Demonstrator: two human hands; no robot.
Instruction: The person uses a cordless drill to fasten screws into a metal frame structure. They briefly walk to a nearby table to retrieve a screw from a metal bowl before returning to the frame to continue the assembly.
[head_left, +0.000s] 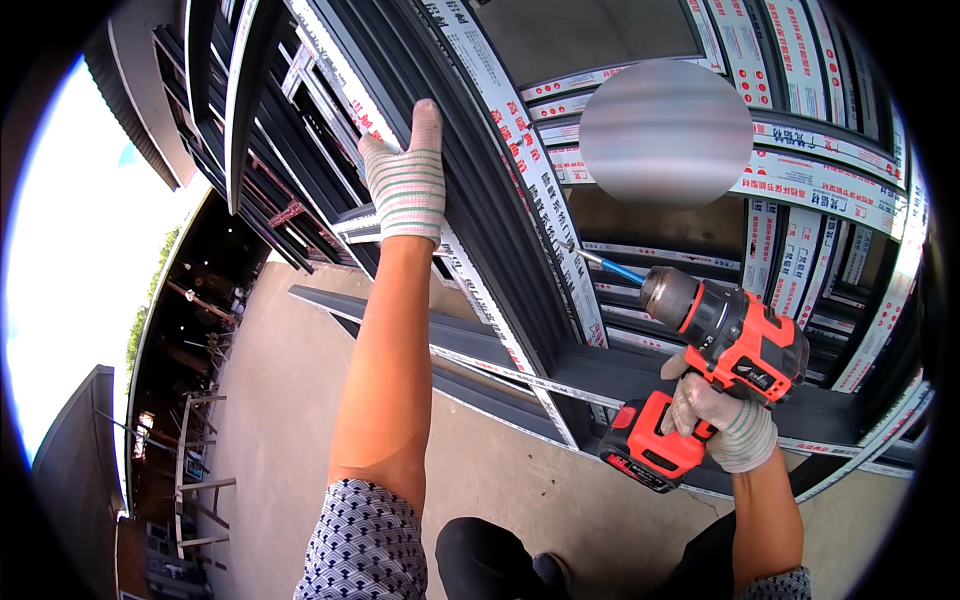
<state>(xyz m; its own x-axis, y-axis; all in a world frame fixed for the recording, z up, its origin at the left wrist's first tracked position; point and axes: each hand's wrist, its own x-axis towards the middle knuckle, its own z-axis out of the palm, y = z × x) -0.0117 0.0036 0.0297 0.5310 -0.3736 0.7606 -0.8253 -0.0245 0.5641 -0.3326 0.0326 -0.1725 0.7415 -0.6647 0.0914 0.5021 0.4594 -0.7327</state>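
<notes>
A striped knit glove covers my left hand (408, 185), which grips the edge of a dark grey metal frame (470, 150); its thumb lies along the profile and the other fingers go out of sight behind. White protective film with red and black print runs along the frame's sides. In my gloved right hand (728, 420) is a red and black cordless drill (745, 345), held by its handle above the battery. Its long bit, with a blue shank (622, 271), points up and left at the filmed side of the frame. Whether the tip touches I cannot tell.
More film-wrapped frames (800, 190) are stacked at the right, partly under a blurred round patch. Dark profiles (270, 150) lean at the upper left. Concrete floor (270, 400) lies below, with a metal rack (190, 480) at the left. My knees (490, 555) show at the bottom.
</notes>
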